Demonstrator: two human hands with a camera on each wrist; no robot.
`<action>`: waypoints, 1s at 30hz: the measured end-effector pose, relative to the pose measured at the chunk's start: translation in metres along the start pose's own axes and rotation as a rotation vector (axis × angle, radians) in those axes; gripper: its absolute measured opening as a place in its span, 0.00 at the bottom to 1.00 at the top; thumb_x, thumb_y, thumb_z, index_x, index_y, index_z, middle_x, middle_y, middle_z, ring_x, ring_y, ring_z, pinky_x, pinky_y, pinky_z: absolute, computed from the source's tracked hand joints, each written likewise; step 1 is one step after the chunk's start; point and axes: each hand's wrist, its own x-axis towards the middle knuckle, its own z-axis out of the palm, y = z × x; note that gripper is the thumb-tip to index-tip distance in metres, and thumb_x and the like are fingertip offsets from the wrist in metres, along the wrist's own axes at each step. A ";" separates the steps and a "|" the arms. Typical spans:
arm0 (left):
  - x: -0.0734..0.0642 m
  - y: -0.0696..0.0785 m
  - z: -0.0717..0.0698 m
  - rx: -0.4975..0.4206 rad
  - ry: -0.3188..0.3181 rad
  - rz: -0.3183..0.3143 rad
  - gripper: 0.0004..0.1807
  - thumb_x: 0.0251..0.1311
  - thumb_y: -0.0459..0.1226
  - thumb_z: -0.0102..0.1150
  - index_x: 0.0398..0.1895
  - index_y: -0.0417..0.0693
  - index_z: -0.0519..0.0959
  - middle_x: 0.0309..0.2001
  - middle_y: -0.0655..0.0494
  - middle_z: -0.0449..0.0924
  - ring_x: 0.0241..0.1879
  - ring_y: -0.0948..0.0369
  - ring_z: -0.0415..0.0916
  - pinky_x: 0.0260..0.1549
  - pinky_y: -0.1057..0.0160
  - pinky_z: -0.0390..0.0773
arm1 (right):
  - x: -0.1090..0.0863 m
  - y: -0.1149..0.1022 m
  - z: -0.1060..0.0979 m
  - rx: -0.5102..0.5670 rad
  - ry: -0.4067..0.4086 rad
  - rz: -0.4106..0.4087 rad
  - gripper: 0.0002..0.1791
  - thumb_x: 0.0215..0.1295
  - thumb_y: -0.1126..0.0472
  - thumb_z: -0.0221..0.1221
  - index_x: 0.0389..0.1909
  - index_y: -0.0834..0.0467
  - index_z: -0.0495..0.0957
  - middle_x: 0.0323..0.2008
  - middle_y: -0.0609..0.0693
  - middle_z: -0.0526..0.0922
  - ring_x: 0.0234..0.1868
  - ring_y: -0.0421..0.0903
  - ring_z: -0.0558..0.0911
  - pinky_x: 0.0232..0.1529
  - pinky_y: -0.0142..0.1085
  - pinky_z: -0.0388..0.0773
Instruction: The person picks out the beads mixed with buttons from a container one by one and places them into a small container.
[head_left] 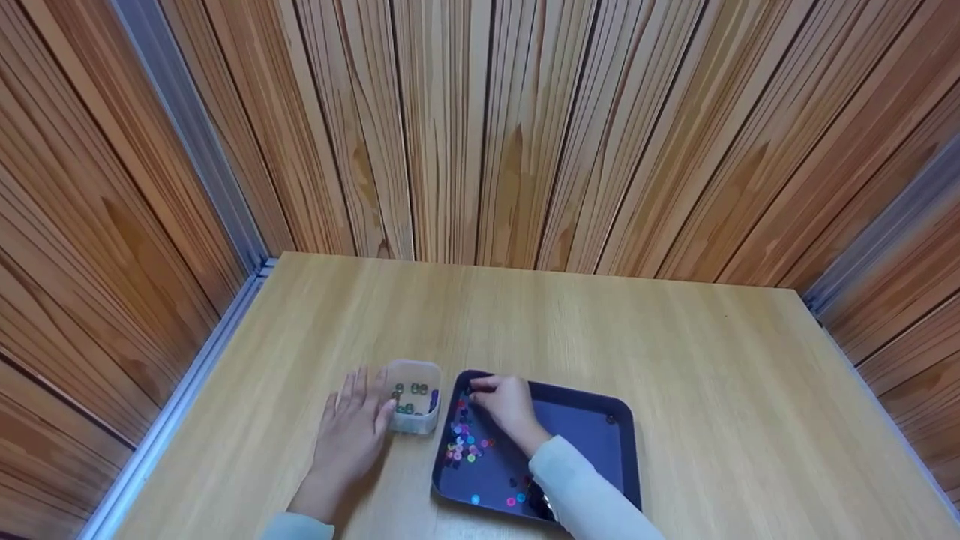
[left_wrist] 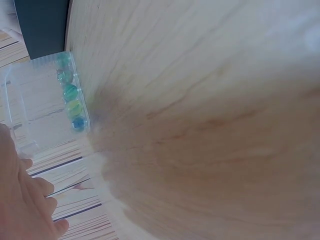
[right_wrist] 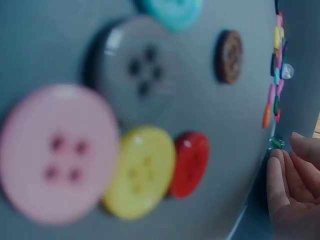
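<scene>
My left hand (head_left: 352, 431) lies with fingers spread along the left side of a small clear plastic container (head_left: 415, 425), its thumb against the container. Several green and blue glass marbles (left_wrist: 70, 92) sit on the container's bottom. At the upper left corner of a dark tray (head_left: 577, 450), my right hand (head_left: 508, 405) pinches a green glass marble (right_wrist: 276, 143) between thumb and fingertips. Many colourful buttons (head_left: 461, 442) are heaped along the tray's left side, and a clear marble (right_wrist: 287, 71) lies among them.
Large in the right wrist view are a pink button (right_wrist: 65, 195), a yellow button (right_wrist: 135, 195), a red button (right_wrist: 190, 165) and a grey one. A brown button (head_left: 611, 418) lies near the tray's far right corner. Wood-patterned walls (head_left: 525, 135) border the wooden table (head_left: 720, 390).
</scene>
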 end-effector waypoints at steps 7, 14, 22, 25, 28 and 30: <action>0.000 -0.001 -0.001 0.001 -0.024 -0.012 0.32 0.70 0.53 0.33 0.73 0.55 0.45 0.74 0.45 0.40 0.73 0.46 0.34 0.68 0.40 0.38 | 0.001 -0.003 0.003 0.002 -0.023 0.027 0.12 0.52 0.67 0.64 0.39 0.59 0.84 0.41 0.54 0.85 0.50 0.51 0.81 0.51 0.43 0.78; 0.002 -0.001 -0.002 -0.002 -0.025 -0.001 0.32 0.70 0.53 0.33 0.73 0.55 0.45 0.74 0.44 0.40 0.73 0.46 0.35 0.68 0.40 0.38 | 0.002 -0.006 0.007 -0.025 -0.022 0.001 0.10 0.51 0.67 0.64 0.37 0.60 0.85 0.39 0.54 0.86 0.49 0.50 0.81 0.49 0.43 0.79; 0.001 -0.001 -0.002 -0.003 -0.024 -0.016 0.32 0.70 0.53 0.33 0.74 0.56 0.45 0.74 0.45 0.40 0.73 0.47 0.34 0.68 0.41 0.38 | 0.004 -0.008 0.012 -0.115 -0.014 -0.058 0.09 0.51 0.69 0.64 0.35 0.60 0.86 0.37 0.53 0.86 0.47 0.50 0.82 0.50 0.44 0.78; 0.001 -0.001 -0.001 -0.008 -0.005 -0.012 0.32 0.70 0.53 0.34 0.73 0.55 0.46 0.74 0.44 0.41 0.73 0.47 0.36 0.68 0.41 0.39 | 0.004 -0.008 0.013 -0.148 -0.006 -0.073 0.09 0.52 0.70 0.63 0.34 0.59 0.86 0.36 0.52 0.87 0.46 0.49 0.83 0.49 0.43 0.79; 0.000 -0.001 0.000 -0.007 0.009 -0.008 0.32 0.70 0.52 0.35 0.73 0.55 0.47 0.74 0.44 0.42 0.73 0.47 0.36 0.68 0.41 0.40 | 0.004 -0.008 0.013 -0.139 -0.005 -0.064 0.08 0.52 0.70 0.63 0.33 0.58 0.86 0.36 0.51 0.87 0.45 0.48 0.83 0.47 0.42 0.79; 0.001 -0.001 0.001 -0.005 0.016 -0.001 0.32 0.70 0.52 0.35 0.73 0.55 0.48 0.73 0.44 0.42 0.73 0.46 0.37 0.68 0.41 0.40 | 0.004 -0.007 0.012 -0.108 0.003 -0.050 0.07 0.52 0.69 0.63 0.32 0.59 0.86 0.35 0.51 0.87 0.44 0.48 0.83 0.46 0.41 0.80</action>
